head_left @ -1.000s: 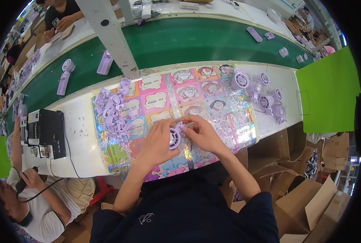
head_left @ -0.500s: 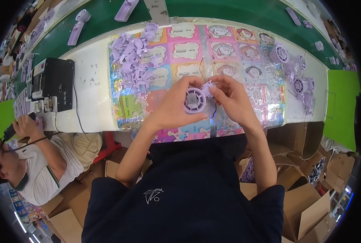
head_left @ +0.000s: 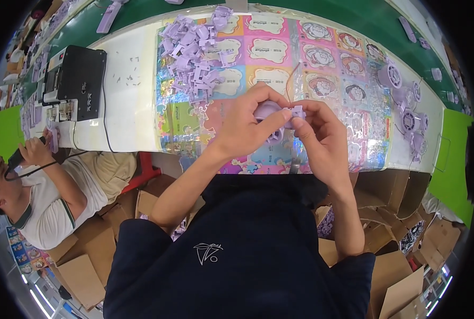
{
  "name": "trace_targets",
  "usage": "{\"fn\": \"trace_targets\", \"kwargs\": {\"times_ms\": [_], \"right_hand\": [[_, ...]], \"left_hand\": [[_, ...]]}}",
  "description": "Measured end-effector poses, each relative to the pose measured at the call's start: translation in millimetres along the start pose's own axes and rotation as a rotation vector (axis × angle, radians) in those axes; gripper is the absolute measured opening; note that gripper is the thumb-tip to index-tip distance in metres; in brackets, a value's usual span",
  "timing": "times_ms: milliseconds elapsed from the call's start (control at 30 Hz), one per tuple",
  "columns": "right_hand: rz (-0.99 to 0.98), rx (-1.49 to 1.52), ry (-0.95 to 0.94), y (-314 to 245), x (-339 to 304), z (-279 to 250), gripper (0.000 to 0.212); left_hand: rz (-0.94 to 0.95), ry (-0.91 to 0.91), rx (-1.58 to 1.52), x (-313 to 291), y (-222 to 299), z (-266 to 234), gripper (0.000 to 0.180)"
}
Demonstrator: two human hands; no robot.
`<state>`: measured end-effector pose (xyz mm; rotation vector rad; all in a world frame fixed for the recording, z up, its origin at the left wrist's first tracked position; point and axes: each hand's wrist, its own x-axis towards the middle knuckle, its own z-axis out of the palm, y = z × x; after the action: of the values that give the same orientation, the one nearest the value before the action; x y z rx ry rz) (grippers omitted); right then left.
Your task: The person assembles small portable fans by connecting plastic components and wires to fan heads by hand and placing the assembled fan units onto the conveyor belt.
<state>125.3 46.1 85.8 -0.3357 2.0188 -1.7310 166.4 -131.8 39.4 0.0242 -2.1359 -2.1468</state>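
Over the middle of the bench, my left hand (head_left: 245,125) is closed round a round lilac fan housing (head_left: 265,110). Its thumb reaches across the housing to a small lilac plastic bracket (head_left: 297,111) at the right side. My right hand (head_left: 326,141) pinches that bracket between thumb and fingers, against the housing. A thin wire (head_left: 291,80) rises from between the hands. The fingers hide part of the housing and the place where the two pieces meet.
A heap of lilac brackets (head_left: 191,56) lies at the back left. Several wired fan housings (head_left: 409,121) stand on the right. A black machine (head_left: 77,82) sits on the left, near a seated co-worker (head_left: 48,202) holding a dark tool. Cardboard boxes (head_left: 399,290) stand below.
The fan housing has turned, so its spoked face no longer points up at me. My left thumb has moved onto the bracket side. The whole view has shifted a little.
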Motion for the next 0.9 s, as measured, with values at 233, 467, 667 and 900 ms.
{"fn": "trace_targets", "kwargs": {"times_ms": [233, 467, 667, 900], "right_hand": [[0.015, 0.109, -0.103, 0.2, 13.9, 11.0, 0.021], [-0.058, 0.091, 0.320, 46.4, 48.5, -61.0, 0.027], [-0.119, 0.217, 0.334, 61.7, 63.0, -53.1, 0.025], [-0.250, 0.385, 0.223, 79.6, 63.4, -52.4, 0.026]], "left_hand": [[-0.017, 0.186, 0.052, -30.2, 24.4, -9.1, 0.022], [-0.307, 0.875, 0.573, -215.2, -23.3, -72.5, 0.026], [-0.852, 0.246, 0.131, -338.7, -180.7, -88.3, 0.086], [-0.518, 0.467, 0.317, -306.6, -211.1, -61.2, 0.059]]}}
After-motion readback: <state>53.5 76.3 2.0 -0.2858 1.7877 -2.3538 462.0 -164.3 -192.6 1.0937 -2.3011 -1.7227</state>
